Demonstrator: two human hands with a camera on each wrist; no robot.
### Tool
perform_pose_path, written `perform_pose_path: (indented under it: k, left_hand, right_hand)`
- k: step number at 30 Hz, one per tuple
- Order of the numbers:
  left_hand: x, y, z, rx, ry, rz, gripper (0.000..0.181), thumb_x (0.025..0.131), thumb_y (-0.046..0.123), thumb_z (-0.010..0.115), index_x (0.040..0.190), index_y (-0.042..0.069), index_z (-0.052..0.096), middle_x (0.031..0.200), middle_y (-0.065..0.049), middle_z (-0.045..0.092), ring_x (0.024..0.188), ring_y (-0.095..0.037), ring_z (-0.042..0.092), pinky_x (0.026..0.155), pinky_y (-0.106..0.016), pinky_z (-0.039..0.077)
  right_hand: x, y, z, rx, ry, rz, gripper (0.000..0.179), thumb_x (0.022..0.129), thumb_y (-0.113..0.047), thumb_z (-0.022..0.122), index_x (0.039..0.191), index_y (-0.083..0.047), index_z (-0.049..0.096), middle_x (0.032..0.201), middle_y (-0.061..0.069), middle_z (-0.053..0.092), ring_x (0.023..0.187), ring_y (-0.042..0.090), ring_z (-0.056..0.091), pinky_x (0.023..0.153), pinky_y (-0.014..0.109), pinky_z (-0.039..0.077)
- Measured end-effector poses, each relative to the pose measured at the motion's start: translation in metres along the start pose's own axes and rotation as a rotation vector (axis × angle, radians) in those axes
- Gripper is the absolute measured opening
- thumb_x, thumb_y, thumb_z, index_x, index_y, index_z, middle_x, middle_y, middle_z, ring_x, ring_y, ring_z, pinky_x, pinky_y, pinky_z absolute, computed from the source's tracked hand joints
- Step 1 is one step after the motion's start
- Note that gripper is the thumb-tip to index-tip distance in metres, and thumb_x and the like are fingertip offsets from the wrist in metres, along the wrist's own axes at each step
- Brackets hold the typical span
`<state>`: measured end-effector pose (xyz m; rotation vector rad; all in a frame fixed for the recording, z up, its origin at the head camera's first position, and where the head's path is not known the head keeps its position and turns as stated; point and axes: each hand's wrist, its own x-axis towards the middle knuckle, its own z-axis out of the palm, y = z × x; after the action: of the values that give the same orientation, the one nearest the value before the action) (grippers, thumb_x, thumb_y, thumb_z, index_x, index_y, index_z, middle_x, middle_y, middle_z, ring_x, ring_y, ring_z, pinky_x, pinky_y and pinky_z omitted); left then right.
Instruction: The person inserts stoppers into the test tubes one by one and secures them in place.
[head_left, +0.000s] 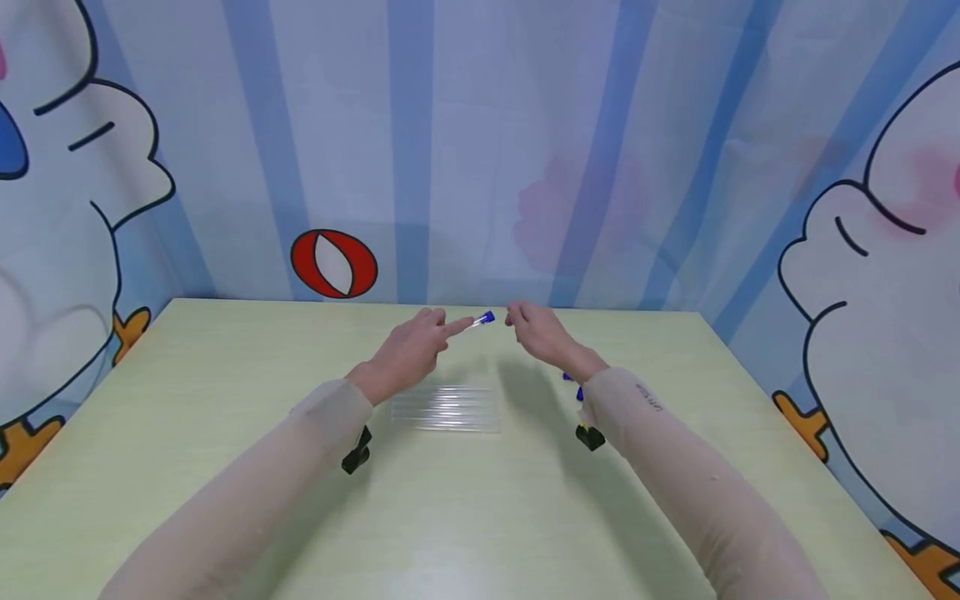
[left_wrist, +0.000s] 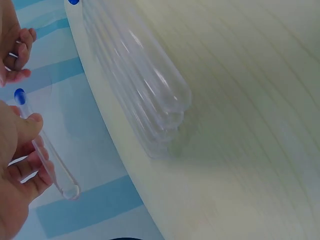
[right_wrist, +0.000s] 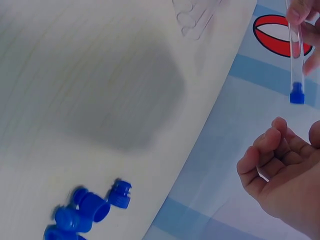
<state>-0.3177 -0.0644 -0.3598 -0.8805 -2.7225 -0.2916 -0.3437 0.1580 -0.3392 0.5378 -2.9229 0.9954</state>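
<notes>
My left hand pinches a clear test tube between thumb and fingers, raised above the table's far part. A blue cap sits in the tube's end that points toward my right hand. The right hand is just beyond that capped end, apart from it, its fingers loosely curled with nothing in them. Below the left hand, several clear test tubes lie side by side on the table; their rounded ends show large in the left wrist view.
Several loose blue caps lie on the table under my right wrist, partly hidden by the sleeve in the head view. A printed curtain hangs behind the table's far edge.
</notes>
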Motion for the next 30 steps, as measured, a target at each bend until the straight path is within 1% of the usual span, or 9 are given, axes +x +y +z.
perform_pose_path:
  k: [3,7,9,15,19,22,24,26,30]
  left_hand:
    - [-0.002,-0.005,0.0,-0.013,-0.002,-0.028,0.063,0.088,0.0,0.065,0.144,0.024,0.047,0.097,-0.01,0.058,0.089,-0.021,0.053,0.07,-0.028,0.051]
    - [-0.006,-0.015,0.001,-0.03,-0.01,-0.068,0.065,0.088,-0.002,0.064,0.145,0.024,0.046,0.097,-0.01,0.058,0.092,-0.022,0.054,0.073,-0.029,0.052]
    - [-0.008,-0.02,0.001,-0.033,-0.01,-0.083,0.065,0.088,-0.002,0.064,0.145,0.024,0.046,0.097,-0.01,0.058,0.093,-0.022,0.054,0.073,-0.029,0.052]
    - [-0.015,-0.035,-0.001,-0.039,-0.01,-0.118,0.063,0.088,-0.002,0.063,0.144,0.021,0.046,0.099,-0.012,0.059,0.092,-0.023,0.055,0.069,-0.03,0.051]
    - [-0.02,-0.044,-0.002,-0.041,-0.011,-0.144,0.062,0.089,-0.001,0.063,0.144,0.02,0.047,0.1,-0.014,0.059,0.092,-0.025,0.055,0.07,-0.032,0.052]
    - [-0.022,-0.051,-0.002,-0.04,-0.011,-0.161,0.061,0.089,-0.001,0.063,0.144,0.018,0.047,0.101,-0.015,0.059,0.091,-0.025,0.055,0.072,-0.033,0.053]
    - [-0.024,-0.056,-0.002,-0.041,-0.01,-0.166,0.061,0.089,-0.002,0.063,0.144,0.017,0.047,0.099,-0.015,0.058,0.089,-0.025,0.054,0.069,-0.032,0.052]
    - [-0.027,-0.06,-0.002,-0.041,-0.008,-0.175,0.06,0.089,-0.002,0.063,0.144,0.017,0.047,0.097,-0.015,0.058,0.087,-0.025,0.054,0.067,-0.031,0.051]
    - [-0.03,-0.068,-0.001,-0.04,-0.002,-0.196,0.062,0.089,-0.002,0.063,0.145,0.017,0.045,0.095,-0.015,0.056,0.084,-0.025,0.052,0.067,-0.032,0.049]
  right_hand:
    - [-0.002,0.005,-0.005,-0.024,-0.012,0.007,0.047,0.107,-0.024,0.021,0.12,0.003,0.056,0.119,0.02,0.062,0.092,0.028,0.058,0.096,0.045,0.046]
    - [-0.006,0.014,-0.012,-0.036,-0.028,0.018,0.048,0.107,-0.026,0.02,0.123,0.003,0.055,0.124,0.022,0.06,0.099,0.031,0.059,0.098,0.047,0.045]
    - [-0.008,0.019,-0.014,-0.038,-0.031,0.017,0.049,0.107,-0.026,0.02,0.122,0.004,0.056,0.123,0.023,0.06,0.096,0.031,0.059,0.095,0.047,0.046]
    - [-0.011,0.034,-0.018,-0.099,-0.014,0.024,0.044,0.107,-0.024,0.022,0.108,0.001,0.059,0.111,0.022,0.063,0.079,0.025,0.055,0.084,0.043,0.046]
    - [-0.013,0.041,-0.021,-0.126,0.001,0.048,0.042,0.107,-0.025,0.024,0.099,-0.001,0.057,0.102,0.02,0.063,0.071,0.022,0.049,0.079,0.039,0.044]
    - [-0.015,0.045,-0.025,-0.134,-0.002,0.066,0.041,0.107,-0.024,0.025,0.1,0.0,0.057,0.092,0.016,0.06,0.067,0.02,0.045,0.075,0.036,0.042]
    - [-0.016,0.047,-0.027,-0.137,-0.01,0.079,0.04,0.107,-0.024,0.027,0.103,0.001,0.057,0.092,0.018,0.06,0.065,0.019,0.044,0.072,0.034,0.041]
    - [-0.017,0.051,-0.029,-0.147,-0.017,0.088,0.038,0.106,-0.023,0.029,0.105,0.002,0.057,0.085,0.015,0.057,0.062,0.017,0.042,0.068,0.032,0.04]
    - [-0.017,0.06,-0.03,-0.181,-0.021,0.111,0.035,0.105,-0.022,0.034,0.1,0.005,0.057,0.073,0.008,0.05,0.06,0.016,0.04,0.063,0.03,0.038]
